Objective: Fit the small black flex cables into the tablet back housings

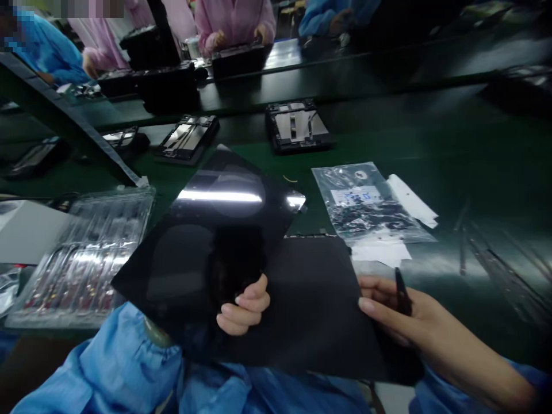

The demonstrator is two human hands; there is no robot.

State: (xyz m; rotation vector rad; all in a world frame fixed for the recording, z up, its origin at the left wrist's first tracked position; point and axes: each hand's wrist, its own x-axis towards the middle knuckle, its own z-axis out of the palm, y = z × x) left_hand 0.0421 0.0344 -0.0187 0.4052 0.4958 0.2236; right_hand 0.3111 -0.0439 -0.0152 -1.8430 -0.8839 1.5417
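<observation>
A glossy black screen panel (207, 230) is tilted up in my left hand (244, 310). The fingers wrap over its lower right edge, and the palm is hidden behind it. Ceiling light reflects as a bright streak on its surface. Under and to the right of it lies a matte black panel (319, 299) with small connectors along its far edge. My right hand (397, 310) pinches that panel's right edge between thumb and fingers. A slim dark tool (402, 293), its kind unclear, sticks up from between the right-hand fingers.
A clear plastic tray (86, 259) of small parts and a white box (32, 230) stand left. A labelled plastic bag (366, 198) lies ahead; blurred thin tools (495, 270) lie right. Opened tablet-like units (297, 126) rest beyond. Co-workers in pink (235, 23) and blue sit opposite.
</observation>
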